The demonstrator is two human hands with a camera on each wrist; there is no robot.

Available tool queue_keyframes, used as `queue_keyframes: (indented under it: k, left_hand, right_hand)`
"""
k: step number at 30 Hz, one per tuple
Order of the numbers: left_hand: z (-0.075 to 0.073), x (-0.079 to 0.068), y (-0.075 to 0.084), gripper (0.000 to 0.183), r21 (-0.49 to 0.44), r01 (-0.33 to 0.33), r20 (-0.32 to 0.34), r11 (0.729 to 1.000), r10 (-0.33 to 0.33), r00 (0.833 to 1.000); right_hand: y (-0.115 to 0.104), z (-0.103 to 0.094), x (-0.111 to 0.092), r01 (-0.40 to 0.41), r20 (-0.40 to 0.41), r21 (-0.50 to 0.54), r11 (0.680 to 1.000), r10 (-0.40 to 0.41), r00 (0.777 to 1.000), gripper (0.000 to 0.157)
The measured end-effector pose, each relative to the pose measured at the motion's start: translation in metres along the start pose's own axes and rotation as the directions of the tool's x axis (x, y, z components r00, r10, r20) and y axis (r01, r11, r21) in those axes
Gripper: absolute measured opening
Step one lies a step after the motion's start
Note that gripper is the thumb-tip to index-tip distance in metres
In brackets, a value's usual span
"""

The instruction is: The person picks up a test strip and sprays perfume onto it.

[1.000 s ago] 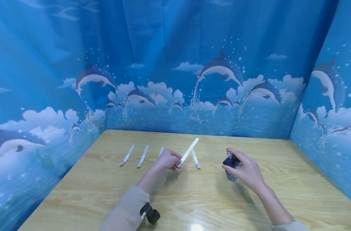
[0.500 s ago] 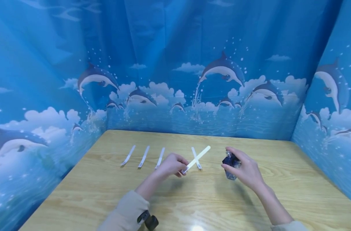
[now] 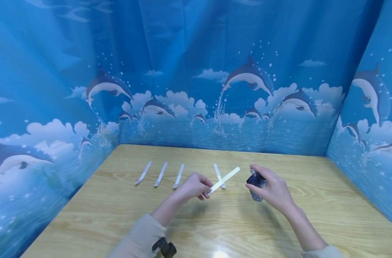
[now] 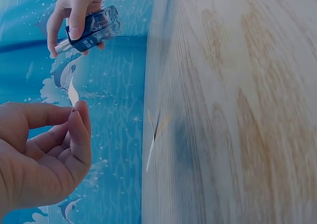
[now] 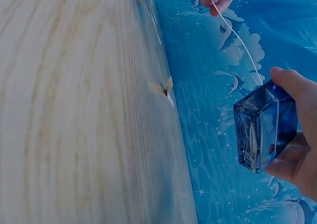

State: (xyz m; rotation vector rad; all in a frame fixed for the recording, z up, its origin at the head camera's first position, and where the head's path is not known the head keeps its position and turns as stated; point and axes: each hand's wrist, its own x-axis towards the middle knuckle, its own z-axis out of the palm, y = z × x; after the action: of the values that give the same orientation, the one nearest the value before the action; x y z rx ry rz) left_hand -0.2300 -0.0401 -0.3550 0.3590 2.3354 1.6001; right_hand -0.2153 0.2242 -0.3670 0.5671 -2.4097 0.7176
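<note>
Bottle (image 5: 262,122) dk blue, strip (image 3: 229,176) wht, backdrop (image 3: 202,43) blue w/ dolphin-print.

Tabletop (image 3: 215,222): three paper strips (image 3: 161,174), in a row, left of centre, nearer the back edge; fourth strip (image 3: 217,172), well apart to their right. Above the tabletop: held strip (image 3: 227,177), in left hand (image 3: 195,186); bottle (image 3: 254,180), further right, in right hand (image 3: 276,189). Curtain (image 3: 189,71): behind the back edge.

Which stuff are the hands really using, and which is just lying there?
Being used:
Pale strip, pinched in the left fingers
Glass bottle, held in the right fingers

Just lying there:
Three strips to the left
A fourth strip, partly hidden by the held one
They look like the held one, so may belong too.
</note>
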Motion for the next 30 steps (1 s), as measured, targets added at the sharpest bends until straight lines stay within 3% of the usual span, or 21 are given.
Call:
queue_keyframes:
  k: [16, 23, 30]
  left_hand:
    - [0.0022, -0.0015, 0.0039, 0.016, 0.047, 0.005, 0.005, 0.999, -0.005, 1.000]
    - [0.0016, -0.0015, 0.0044, 0.016, 0.055, 0.003, 0.008, 0.998, -0.004, 1.000]
    - [-0.0002, -0.0001, 0.0016, 0.017, 0.054, 0.006, -0.003, 0.998, -0.006, 1.000]
  right_hand:
    - [-0.0031, 0.0045, -0.0005, 0.146, -0.090, -0.116, 0.982, -0.157, 0.984, 0.057]
    - [-0.0038, 0.0029, -0.0009, 0.136, -0.078, -0.132, 0.982, -0.147, 0.986, 0.055]
    - [-0.0041, 0.0001, -0.0006, 0.056, -0.080, -0.094, 0.994, -0.064, 0.995, 0.055]
